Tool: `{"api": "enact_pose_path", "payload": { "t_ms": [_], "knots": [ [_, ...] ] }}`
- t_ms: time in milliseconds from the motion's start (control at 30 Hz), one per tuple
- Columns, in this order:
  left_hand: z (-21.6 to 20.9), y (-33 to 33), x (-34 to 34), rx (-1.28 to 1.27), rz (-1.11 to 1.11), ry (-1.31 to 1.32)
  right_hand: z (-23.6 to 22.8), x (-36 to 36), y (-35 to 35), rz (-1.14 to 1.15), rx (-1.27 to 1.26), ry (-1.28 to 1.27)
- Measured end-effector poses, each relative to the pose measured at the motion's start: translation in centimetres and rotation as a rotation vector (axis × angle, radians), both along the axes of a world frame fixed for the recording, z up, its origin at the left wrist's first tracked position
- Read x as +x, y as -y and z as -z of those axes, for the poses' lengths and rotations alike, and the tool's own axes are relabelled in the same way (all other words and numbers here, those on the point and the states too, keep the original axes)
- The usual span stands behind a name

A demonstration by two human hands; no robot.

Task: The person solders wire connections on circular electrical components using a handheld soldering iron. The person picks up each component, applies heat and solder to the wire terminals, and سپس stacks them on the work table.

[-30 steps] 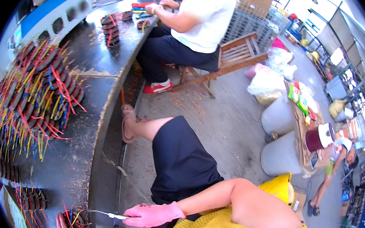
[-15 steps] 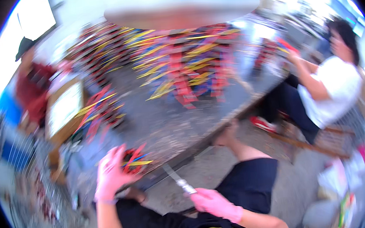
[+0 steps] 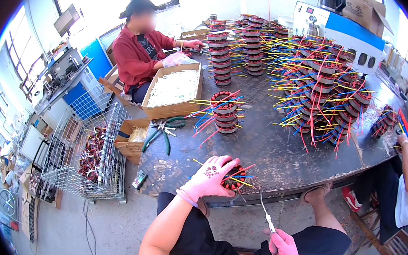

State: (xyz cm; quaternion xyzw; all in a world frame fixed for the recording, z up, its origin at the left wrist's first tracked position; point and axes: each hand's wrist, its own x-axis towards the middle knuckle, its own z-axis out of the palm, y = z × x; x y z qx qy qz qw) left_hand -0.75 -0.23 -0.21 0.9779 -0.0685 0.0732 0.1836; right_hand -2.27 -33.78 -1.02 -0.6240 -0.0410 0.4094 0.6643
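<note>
Dark worktop [image 3: 178, 166], sharp now vs prev blur, pliers [image 3: 161, 127] clear, L hand [image 3: 211, 177] w/ fingers still round wired ring [image 3: 236, 178], R hand [image 3: 284, 247] still gripping thin tool [image 3: 269, 221]

scuffed tbl [image 3: 169, 168], shiny metal tool [image 3: 269, 220], matt cardbd box [image 3: 171, 111]

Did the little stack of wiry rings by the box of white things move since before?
No, the stack of rings still stands on the table, just right of the cardboard box.
</note>
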Motion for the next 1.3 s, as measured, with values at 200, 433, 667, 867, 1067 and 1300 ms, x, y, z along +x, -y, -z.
{"api": "enact_pose_path", "payload": {
  "t_ms": [200, 433, 667, 867, 1067, 1300],
  "knots": [
    [0.0, 0.0, 0.4, -0.022, -0.002, -0.013, 0.0, -0.1, 0.0, -0.014, -0.029, 0.001],
    [-0.3, -0.3, 0.2, -0.033, 0.022, -0.017, -0.5, -0.4, -0.1, -0.009, -0.040, 0.023],
    [-0.2, -0.4, 0.2, -0.039, 0.031, -0.032, 0.0, -1.0, 0.1, -0.002, -0.038, -0.031],
    [-0.2, -0.5, 0.1, -0.053, 0.022, -0.053, 0.1, -1.0, 0.0, -0.005, -0.028, -0.028],
    [-0.4, -0.3, 0.2, -0.060, 0.019, -0.058, 0.6, -0.6, 0.7, -0.023, 0.002, -0.129],
    [0.1, -0.5, 0.3, -0.037, 0.023, -0.052, 1.7, -0.9, 0.8, -0.016, 0.053, -0.189]
  ]
}}
